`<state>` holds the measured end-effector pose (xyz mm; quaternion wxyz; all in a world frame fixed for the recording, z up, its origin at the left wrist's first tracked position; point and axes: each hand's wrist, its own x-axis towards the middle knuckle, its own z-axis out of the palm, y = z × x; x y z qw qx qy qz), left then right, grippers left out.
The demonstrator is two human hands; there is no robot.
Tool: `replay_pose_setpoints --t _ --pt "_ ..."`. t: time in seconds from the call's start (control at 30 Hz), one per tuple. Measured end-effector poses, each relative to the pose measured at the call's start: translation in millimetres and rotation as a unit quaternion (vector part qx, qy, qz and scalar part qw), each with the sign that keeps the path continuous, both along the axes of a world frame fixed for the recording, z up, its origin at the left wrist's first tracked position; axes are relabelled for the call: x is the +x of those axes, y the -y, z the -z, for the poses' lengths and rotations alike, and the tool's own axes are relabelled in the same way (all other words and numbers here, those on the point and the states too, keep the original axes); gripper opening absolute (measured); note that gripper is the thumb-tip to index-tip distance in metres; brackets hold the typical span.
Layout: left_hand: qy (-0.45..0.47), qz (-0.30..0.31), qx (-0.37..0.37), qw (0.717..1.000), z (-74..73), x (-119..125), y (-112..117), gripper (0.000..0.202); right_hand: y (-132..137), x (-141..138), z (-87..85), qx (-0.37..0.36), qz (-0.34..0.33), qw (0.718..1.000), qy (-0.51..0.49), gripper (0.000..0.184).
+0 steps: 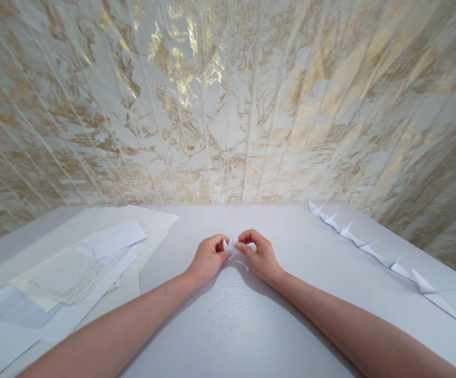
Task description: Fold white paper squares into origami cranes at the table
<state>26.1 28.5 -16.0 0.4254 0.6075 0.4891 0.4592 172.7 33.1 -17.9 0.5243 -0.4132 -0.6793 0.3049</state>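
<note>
Step in hand: seemingly creasing a small white paper piece (231, 244) held between both hands.
Left hand (208, 258): curled narrow, thumb and forefinger pinched on the piece's left edge.
Right hand (260, 254): curled narrow as well, fingertips pinched on the right edge.
Doing it well: probably best to line up the edges before pressing, pinch close to the fold line, and keep the grip light, since thin paper skews and tears easily.
Piece's place: between the two sets of fingertips, touching both; resting on the surface (228, 315) or just above it, cannot tell; mostly hidden by fingers.
Just beside: thin paper sliver (242, 265) below the right hand.
Far right: row of folded paper cranes (370, 249), well apart.
Far left: loose stack of paper sheets (74, 268), well apart.
</note>
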Motion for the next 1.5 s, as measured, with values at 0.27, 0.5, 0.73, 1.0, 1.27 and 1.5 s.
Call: replay_pose_setpoints --t 0.27,0.5,0.73,1.0,1.27,1.5 --pt "0.004 0.001 0.004 1.0 -0.4 1.2 0.5 0.007 -2.2 0.8 1.0 -0.015 -0.015 1.0 -0.019 0.009" --pt "0.005 -0.007 -0.001 1.0 1.3 1.9 -0.8 0.011 -3.9 -1.8 4.7 -0.091 -0.051 0.989 -0.109 0.014" --pt "-0.03 0.019 0.011 0.999 0.4 2.5 -0.6 0.008 -4.0 -2.7 5.3 -0.083 -0.066 0.986 -0.129 0.013" --pt "0.008 0.005 -0.027 1.0 4.4 3.2 -0.9 0.013 -1.9 -3.1 5.1 -0.077 -0.06 0.988 -0.116 0.01" --pt "0.08 -0.002 -0.042 0.996 1.5 6.4 0.7 0.015 -2.7 -4.8 6.9 -0.067 -0.062 0.987 -0.129 0.01" --pt "0.127 0.003 -0.052 0.991 -2.6 7.5 2.6 0.018 -2.2 -5.8 6.9 -0.077 -0.055 0.985 -0.145 0.011"
